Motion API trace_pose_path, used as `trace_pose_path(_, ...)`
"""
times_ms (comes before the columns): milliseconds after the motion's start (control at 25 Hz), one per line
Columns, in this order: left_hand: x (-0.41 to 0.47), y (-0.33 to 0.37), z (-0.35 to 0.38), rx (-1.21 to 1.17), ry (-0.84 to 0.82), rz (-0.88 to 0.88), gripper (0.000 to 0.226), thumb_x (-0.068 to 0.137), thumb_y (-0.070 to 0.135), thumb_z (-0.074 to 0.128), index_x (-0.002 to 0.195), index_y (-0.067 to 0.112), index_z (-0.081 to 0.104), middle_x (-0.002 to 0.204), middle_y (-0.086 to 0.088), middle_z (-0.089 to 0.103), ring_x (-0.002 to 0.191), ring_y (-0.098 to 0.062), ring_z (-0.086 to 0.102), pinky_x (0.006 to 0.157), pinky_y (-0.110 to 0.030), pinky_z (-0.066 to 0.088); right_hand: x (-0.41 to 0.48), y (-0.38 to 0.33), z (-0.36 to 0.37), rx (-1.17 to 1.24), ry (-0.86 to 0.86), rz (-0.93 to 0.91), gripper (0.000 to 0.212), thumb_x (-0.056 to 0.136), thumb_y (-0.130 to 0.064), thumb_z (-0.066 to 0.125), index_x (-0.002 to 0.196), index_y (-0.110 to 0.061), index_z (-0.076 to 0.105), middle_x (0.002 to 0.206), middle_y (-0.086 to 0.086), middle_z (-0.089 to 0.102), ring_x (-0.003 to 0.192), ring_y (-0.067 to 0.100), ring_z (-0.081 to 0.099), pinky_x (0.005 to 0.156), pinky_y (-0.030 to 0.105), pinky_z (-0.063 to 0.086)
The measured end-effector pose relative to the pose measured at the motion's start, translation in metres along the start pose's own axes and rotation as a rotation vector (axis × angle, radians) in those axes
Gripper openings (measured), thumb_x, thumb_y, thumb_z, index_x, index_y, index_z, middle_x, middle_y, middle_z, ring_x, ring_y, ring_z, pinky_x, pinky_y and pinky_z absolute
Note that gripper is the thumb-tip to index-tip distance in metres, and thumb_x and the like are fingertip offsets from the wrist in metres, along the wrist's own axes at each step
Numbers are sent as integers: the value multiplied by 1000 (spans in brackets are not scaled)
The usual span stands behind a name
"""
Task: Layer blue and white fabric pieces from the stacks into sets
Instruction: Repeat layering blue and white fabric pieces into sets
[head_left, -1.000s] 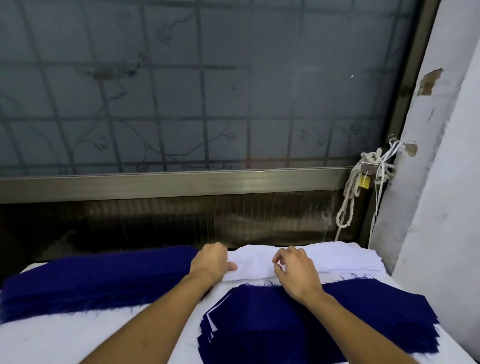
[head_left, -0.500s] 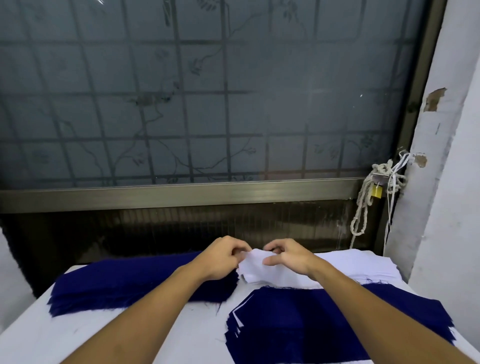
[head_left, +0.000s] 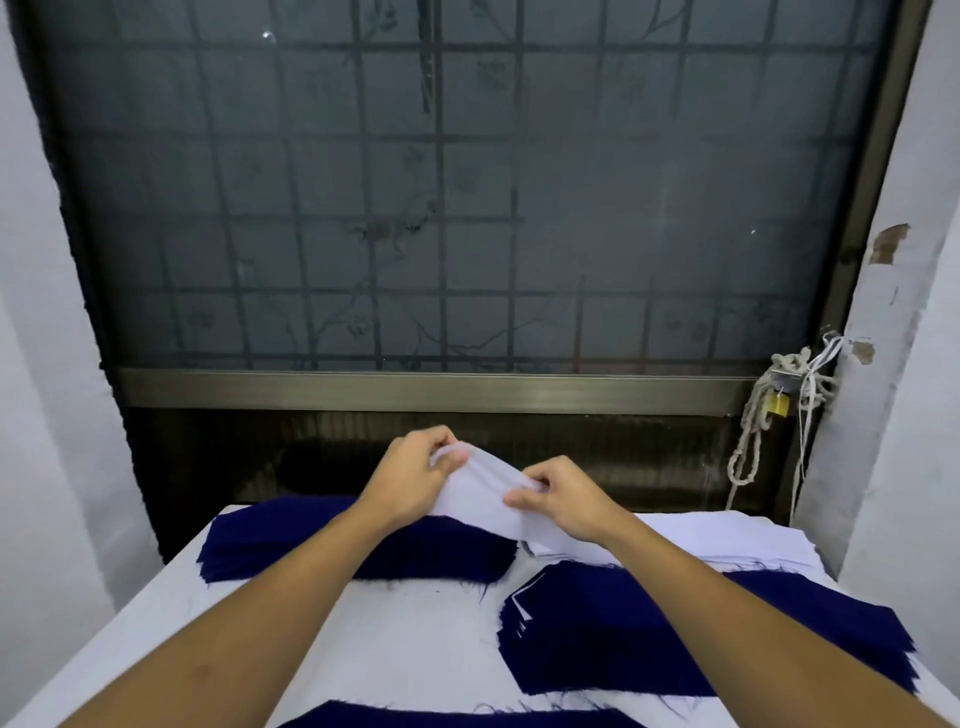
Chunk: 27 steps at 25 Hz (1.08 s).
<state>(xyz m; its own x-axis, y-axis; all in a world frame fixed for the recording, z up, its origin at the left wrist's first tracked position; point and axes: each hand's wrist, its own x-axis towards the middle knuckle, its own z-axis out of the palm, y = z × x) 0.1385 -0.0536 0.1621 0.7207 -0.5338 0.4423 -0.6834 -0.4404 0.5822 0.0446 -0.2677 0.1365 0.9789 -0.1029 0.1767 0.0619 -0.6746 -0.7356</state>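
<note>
A white fabric piece (head_left: 485, 493) is lifted off the white stack (head_left: 727, 540) at the back right of the table. My left hand (head_left: 415, 475) pinches its left corner high up, and my right hand (head_left: 566, 499) pinches its edge a little lower. A stack of dark blue pieces (head_left: 291, 535) lies at the back left. In front of the white stack sits a layered pile (head_left: 649, 639) with a blue piece on top and white edges showing at its left side.
The white table (head_left: 405, 649) ends at a dark window wall behind. Another blue piece (head_left: 452, 717) shows at the near edge. White walls stand close on both sides; a rope and padlock (head_left: 776, 405) hang at the right.
Both hands went from resting on the white stack to pinching its top piece and lifting it up; the camera tilted, showing more of the table.
</note>
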Motion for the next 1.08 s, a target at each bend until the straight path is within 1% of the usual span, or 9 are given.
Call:
trace_pose_path(120,-7,-17,-36,54,127,-113,21,101,36,56,81,28,59,77,6,65,77,-11,62,63,-31,44,-12,-2,-6,8,72,-2,37,91,-34,74,69,-5,63,60,4,51,58,25,47,61,31,36)
trace_pose_path(240,-25,-42,-60,87,143,-201,20,102,35,56,85,26,62,83,4,66,81,-12,63,66,-28,47,-30,-1,-12,55,80,18,20,90,-34,75,75,-20,75,73,1,73,70,12,69,70,23,47)
trace_pose_path(400,-58,-63,-73,53,64,-217,17,102,32,58,90,22,66,86,1,67,85,-14,63,72,-28,49,-54,6,-8,-11,-147,163,20,84,-38,77,90,-20,75,83,7,73,73,12,67,77,28,48)
trace_pose_path(520,-78,-64,-76,32,-11,-232,20,103,31,58,92,16,67,84,-1,65,85,-17,62,75,-31,47,-75,9,5,20,-260,248,32,77,-49,76,100,-27,72,101,6,71,88,14,63,82,28,45)
trace_pose_path(640,-100,-62,-73,17,-86,-268,20,102,30,59,93,15,68,83,-2,63,84,-16,60,77,-31,45,-92,14,18,182,-312,359,47,82,-68,63,104,-29,75,113,-5,72,108,13,65,101,33,44)
trace_pose_path(720,-115,-63,-68,26,-145,-269,20,101,32,60,93,16,70,87,-2,66,85,-14,61,77,-29,45,-102,19,21,162,-300,421,46,93,-64,53,102,-26,78,116,-7,71,114,12,62,112,38,37)
trace_pose_path(840,-138,-73,-54,57,-235,-272,23,100,33,62,88,15,70,83,-4,64,81,-14,60,73,-28,44,-121,32,22,50,-320,428,22,91,-46,69,92,-26,76,107,-12,67,106,8,60,95,28,42)
trace_pose_path(960,-159,-90,-36,49,-278,-311,29,100,33,62,75,18,62,68,5,54,67,-9,53,63,-25,39,-145,46,18,36,-379,369,28,87,-47,74,73,-22,74,81,-9,67,82,10,62,76,26,44)
trace_pose_path(1080,-175,-112,-21,63,-305,-390,31,100,37,63,75,17,60,65,8,51,61,-8,47,59,-25,37,-165,61,16,109,-283,385,37,85,-47,77,96,-12,78,99,1,77,94,19,72,88,35,55)
